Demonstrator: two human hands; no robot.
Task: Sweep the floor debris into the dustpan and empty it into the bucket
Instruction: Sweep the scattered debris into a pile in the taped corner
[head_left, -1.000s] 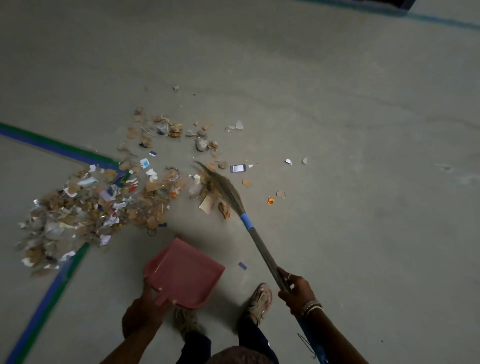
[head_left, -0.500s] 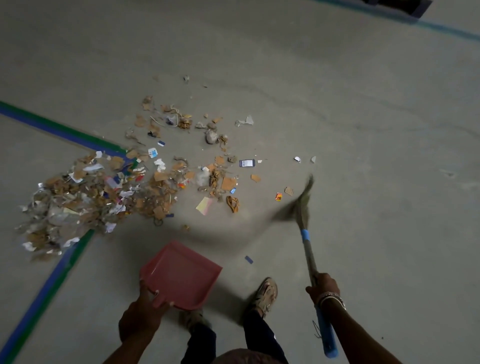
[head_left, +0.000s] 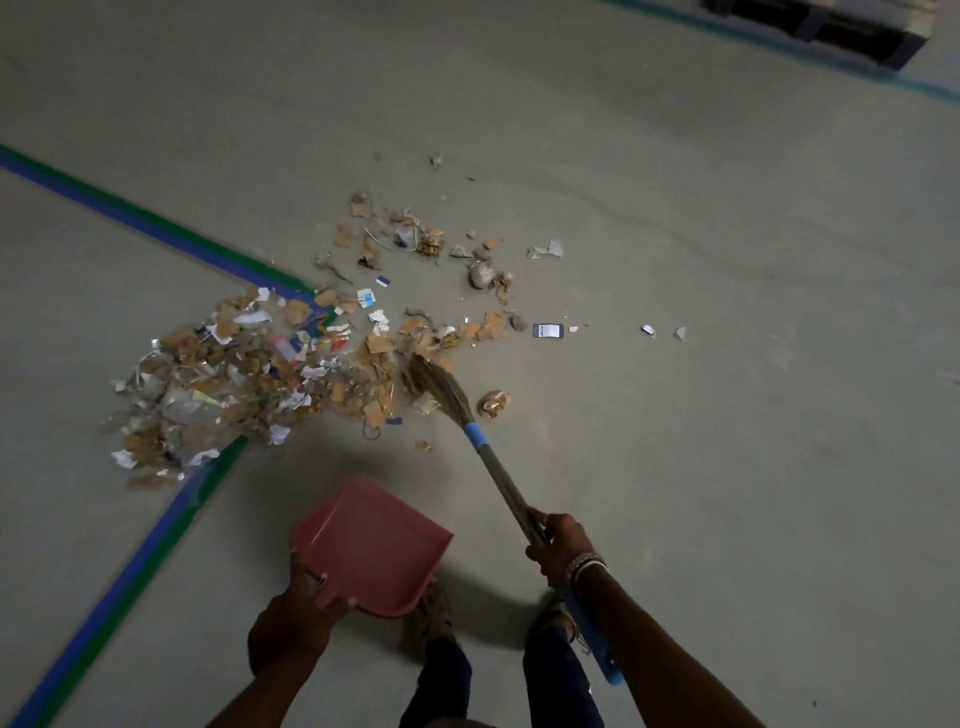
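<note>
Right hand (head_left: 558, 548) grips grass broom (head_left: 498, 478), bristles herding debris pile (head_left: 234, 384) ahead-left; left hand (head_left: 296, 618) clutches pink dustpan (head_left: 371, 545) close, apparently ready.

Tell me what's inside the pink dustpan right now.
Nothing shows inside the pink dustpan: its tray is bare, and the debris pile lies on the floor. The left hand gripping its near edge covers that corner.

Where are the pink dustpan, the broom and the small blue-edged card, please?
pink dustpan (head_left: 371, 540), head view, middle of its tray.
broom (head_left: 501, 480), head view, midway along its shaft.
small blue-edged card (head_left: 548, 330), head view, its centre.
</note>
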